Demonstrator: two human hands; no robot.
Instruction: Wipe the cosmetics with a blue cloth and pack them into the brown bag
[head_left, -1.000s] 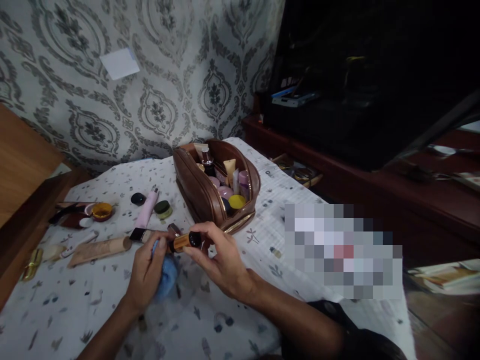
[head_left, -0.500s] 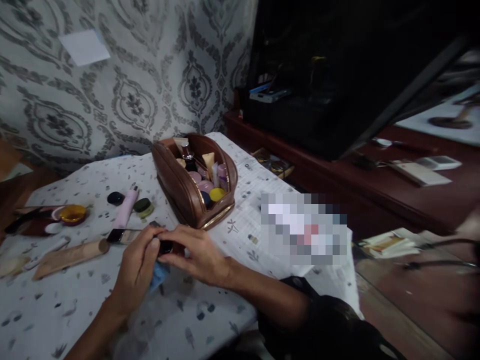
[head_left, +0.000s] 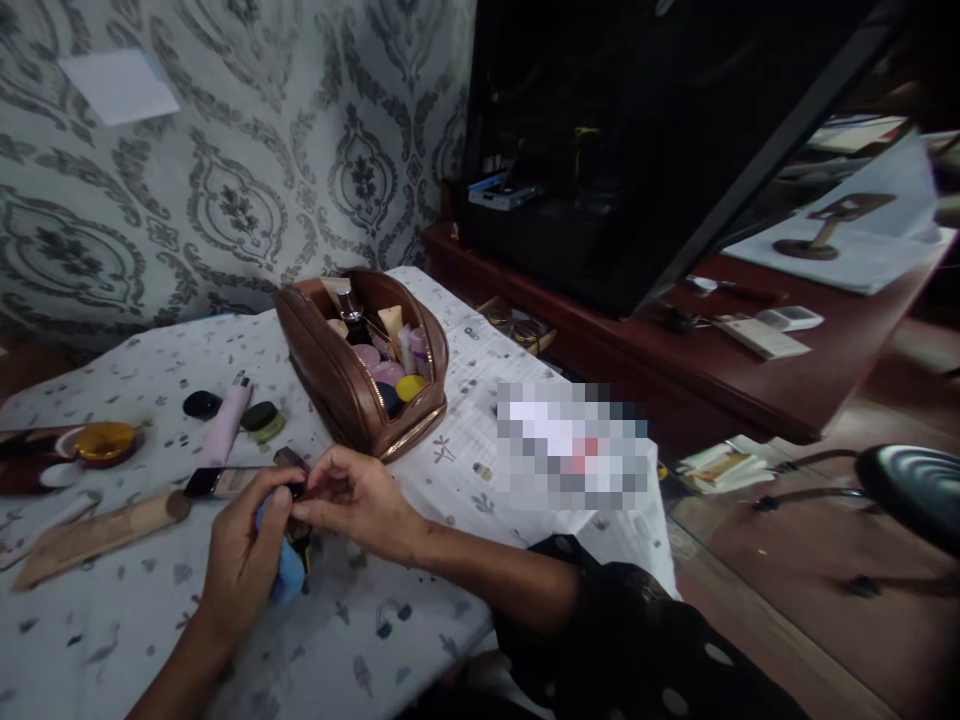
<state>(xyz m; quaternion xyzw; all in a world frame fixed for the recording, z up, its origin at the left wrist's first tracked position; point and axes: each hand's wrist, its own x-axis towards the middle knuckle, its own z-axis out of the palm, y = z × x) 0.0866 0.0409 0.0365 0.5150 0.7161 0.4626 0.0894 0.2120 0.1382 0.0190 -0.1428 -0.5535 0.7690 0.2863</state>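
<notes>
My left hand (head_left: 244,540) is closed around a crumpled blue cloth (head_left: 289,575), with a small dark item partly showing at its fingertips. My right hand (head_left: 367,508) meets it there, thumb and fingers pinched together; what lies between them is hidden. Just beyond the hands lies a foundation bottle (head_left: 236,482) with a black cap. The open brown cosmetic bag (head_left: 330,370) stands behind them, filled with tubes, jars and a silver-capped bottle. To the left are a beige tube (head_left: 105,540), a pink tube (head_left: 227,425) and a green jar (head_left: 264,422).
A round black lid (head_left: 202,404) and an amber jar (head_left: 105,443) lie on the patterned tablecloth (head_left: 420,650). A pixelated item (head_left: 574,445) rests at the right. Beyond the table's edge are a dark red cabinet (head_left: 772,390) and a large black screen (head_left: 600,150).
The view has turned slightly right, so the table things sit further left. My right fingers have drawn together, and more of the blue cloth shows below my left hand.
</notes>
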